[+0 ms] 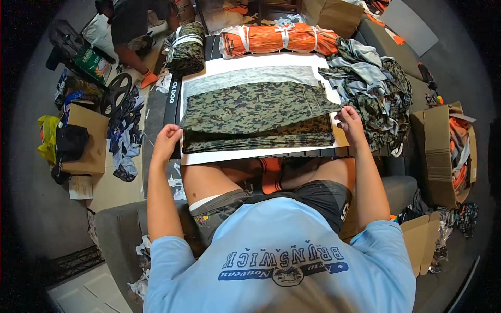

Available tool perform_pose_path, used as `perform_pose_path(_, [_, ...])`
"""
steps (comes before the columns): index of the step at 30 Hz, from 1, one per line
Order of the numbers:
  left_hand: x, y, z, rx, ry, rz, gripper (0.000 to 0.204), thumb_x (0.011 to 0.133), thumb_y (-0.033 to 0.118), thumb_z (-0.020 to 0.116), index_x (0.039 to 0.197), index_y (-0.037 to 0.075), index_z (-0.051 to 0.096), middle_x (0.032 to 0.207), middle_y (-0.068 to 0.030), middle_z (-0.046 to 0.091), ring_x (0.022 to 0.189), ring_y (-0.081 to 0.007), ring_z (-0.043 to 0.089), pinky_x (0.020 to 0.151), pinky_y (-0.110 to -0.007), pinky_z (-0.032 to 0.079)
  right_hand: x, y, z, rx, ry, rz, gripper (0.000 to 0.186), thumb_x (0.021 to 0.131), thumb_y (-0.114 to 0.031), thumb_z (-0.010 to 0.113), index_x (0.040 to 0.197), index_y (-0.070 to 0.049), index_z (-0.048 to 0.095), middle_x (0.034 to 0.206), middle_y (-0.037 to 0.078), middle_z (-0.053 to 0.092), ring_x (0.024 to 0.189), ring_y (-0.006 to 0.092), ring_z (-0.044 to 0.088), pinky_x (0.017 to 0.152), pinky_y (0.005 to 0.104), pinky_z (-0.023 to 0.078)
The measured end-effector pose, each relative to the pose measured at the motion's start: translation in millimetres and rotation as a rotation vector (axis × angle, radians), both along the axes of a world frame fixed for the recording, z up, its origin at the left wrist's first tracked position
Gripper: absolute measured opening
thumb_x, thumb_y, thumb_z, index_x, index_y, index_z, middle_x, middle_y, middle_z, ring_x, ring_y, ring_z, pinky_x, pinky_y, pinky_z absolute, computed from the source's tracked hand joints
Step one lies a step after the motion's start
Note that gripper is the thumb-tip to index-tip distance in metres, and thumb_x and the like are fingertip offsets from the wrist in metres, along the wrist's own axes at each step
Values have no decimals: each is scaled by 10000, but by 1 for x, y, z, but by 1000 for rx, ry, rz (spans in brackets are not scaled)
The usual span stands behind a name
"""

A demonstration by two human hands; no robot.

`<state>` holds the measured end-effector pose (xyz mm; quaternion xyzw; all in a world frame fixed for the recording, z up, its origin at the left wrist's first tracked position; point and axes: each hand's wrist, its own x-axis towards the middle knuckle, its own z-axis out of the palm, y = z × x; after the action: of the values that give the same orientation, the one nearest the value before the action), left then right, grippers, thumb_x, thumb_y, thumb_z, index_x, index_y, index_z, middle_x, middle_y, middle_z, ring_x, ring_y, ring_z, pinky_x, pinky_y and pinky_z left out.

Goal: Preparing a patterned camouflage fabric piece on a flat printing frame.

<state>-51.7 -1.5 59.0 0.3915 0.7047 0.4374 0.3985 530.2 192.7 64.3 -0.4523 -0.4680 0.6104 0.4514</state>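
Observation:
A green camouflage fabric piece [245,107] is stretched between my two hands over a stack of similar camouflage pieces [255,142]. My left hand [166,142] pinches its near left corner. On the other side, the fingers of my right hand [352,125] are closed on the near right corner. The near edge is lifted and bowed, with a dark gap showing above the stack. Along the far side lies a strip of pale grey camouflage fabric [250,75]. All of it rests on a white board [219,157] on a dark slatted table.
Behind the stack lie a tied camouflage bundle [186,49] and a tied orange bundle [279,39]. A loose heap of camouflage fabric [378,88] sits at the right. Cardboard boxes [436,156] flank the table. At the far left another person's leg [130,57] shows.

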Motion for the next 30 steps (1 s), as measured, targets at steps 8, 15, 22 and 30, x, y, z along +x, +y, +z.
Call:
perform_pose_path(8, [13, 20, -13, 295, -158, 62, 198, 930, 79, 647, 1123, 72, 598, 770, 32, 575, 680, -51, 477, 645, -190, 396, -4, 7, -1, -138, 13, 2, 132, 1019, -253, 568, 1001, -130, 612, 824, -10, 613, 707, 109, 652, 554, 202, 376])
perform_pose_path(15, [7, 19, -16, 34, 133, -141, 226, 898, 63, 677, 1121, 74, 638, 812, 0, 619, 691, -75, 501, 634, -201, 409, 3, 16, 2, -332, -424, 126, 170, 1015, -335, 554, 1016, -172, 604, 880, -13, 624, 706, 102, 660, 556, 204, 383])
perform_pose_path(22, [-52, 136, 71, 410, 284, 79, 192, 956, 204, 655, 1091, 68, 659, 1019, -29, 661, 912, -134, 575, 844, -269, 458, -49, 120, 101, 84, -444, -52, 197, 985, -297, 567, 933, -115, 620, 722, 14, 581, 499, 131, 555, 410, 257, 350])
perform_pose_path(30, [-97, 196, 196, 451, 382, 150, 213, 952, 256, 673, 1042, 64, 694, 909, -14, 675, 782, -101, 565, 729, -227, 455, -62, 169, 225, 63, -492, -50, 257, 966, -322, 601, 814, -115, 610, 667, 8, 531, 475, 126, 419, 432, 282, 321])
